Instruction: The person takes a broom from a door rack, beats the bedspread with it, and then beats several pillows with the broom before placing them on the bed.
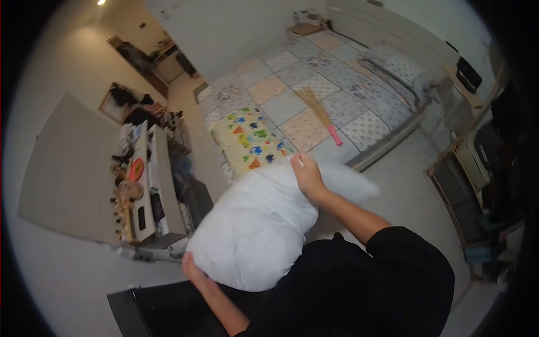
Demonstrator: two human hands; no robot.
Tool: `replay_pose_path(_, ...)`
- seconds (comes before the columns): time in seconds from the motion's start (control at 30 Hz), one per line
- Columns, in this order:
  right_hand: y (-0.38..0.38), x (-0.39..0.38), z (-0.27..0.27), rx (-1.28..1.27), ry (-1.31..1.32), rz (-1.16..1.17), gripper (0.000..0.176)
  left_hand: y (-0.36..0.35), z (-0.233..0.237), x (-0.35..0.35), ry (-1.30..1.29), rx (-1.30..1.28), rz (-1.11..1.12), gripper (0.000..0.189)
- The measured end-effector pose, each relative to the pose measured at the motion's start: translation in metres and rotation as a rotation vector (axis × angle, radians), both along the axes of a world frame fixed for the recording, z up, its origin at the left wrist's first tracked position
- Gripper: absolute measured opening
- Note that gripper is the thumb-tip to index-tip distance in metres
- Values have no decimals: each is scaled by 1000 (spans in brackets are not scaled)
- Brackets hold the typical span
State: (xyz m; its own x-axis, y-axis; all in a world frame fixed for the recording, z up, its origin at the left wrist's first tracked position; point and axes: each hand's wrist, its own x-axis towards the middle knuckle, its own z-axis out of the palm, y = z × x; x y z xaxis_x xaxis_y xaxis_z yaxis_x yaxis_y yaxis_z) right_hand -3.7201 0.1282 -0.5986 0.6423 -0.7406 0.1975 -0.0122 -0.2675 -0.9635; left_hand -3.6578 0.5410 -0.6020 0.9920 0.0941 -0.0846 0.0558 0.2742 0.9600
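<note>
A plump white pillow (247, 230) is held up in front of my body, tilted, with one loose corner sticking out to the right. My right hand (307, 177) is closed on its upper edge, fingers bunched around the fabric. At the lower left side, my left hand (195, 271) supports the pillow, its fingers partly hidden behind it. Just beyond the pillow, a pale yellow piece of bedding with a colourful cartoon print (252, 137) lies on the near corner of the bed.
A bed with a patchwork-patterned sheet (275, 109) fills the far side. On it lie a straw broom with a pink handle (335, 135) and another pillow (401, 64). To the left stands a cluttered dresser (168, 210); a shelf unit (477, 168) is at right.
</note>
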Motion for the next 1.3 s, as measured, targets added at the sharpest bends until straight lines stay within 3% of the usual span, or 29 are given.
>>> replay_pose_path(0.1,-37,-35,-20,141,-10,42,19,-77,-36,-29,452,-334,-189,51)
replay_pose_path(0.23,-113,-47,-17,181,-66,111,18,-203,-66,-68,709,-262,-351,57)
replay_pose_path(0.43,-175,26,32,50,-186,255,18,-233,-75,-2,595,-184,-398,58)
replay_pose_path(0.57,-209,99,32,20,-247,251,19,-139,-63,113,250,238,-470,59)
replay_pose_path(0.6,-218,117,21,10,-209,225,19,-189,21,105,461,97,-211,59)
replay_pose_path(0.63,-225,133,-5,24,-110,252,21,-189,37,121,351,50,-124,57)
replay_pose_path(0.67,-229,146,-43,40,-7,279,22,-176,57,157,206,348,-323,54)
replay_pose_path(0.7,-233,156,-87,16,72,389,24,-182,69,174,125,446,-217,56)
replay_pose_path(0.73,-247,160,-124,-19,157,496,26,-194,66,196,41,526,-114,58)
replay_pose_path(0.8,-278,159,-163,385,442,622,20,-185,22,251,1,614,-90,64)
replay_pose_path(0.83,-301,164,-209,187,466,416,21,-192,4,264,17,610,-96,64)
replay_pose_path(0.87,-325,168,-261,-4,483,212,21,-201,-6,277,167,809,-26,64)
replay_pose_path(0.93,-394,165,-320,-147,791,-46,30,-213,-28,304,428,1090,52,64)
replay_pose_path(1.0,-414,163,-296,-156,1098,-272,43,-217,-39,323,459,1061,70,63)
replay_pose_path(1.13,-431,161,-351,-183,1180,-189,49,-259,-21,349,395,926,52,63)
replay_pose_path(1.23,-418,161,-377,-117,1226,-174,49,-318,17,363,264,831,16,63)
replay_pose_path(1.3,-412,149,-349,197,1186,-142,53,-364,52,366,148,750,-24,63)
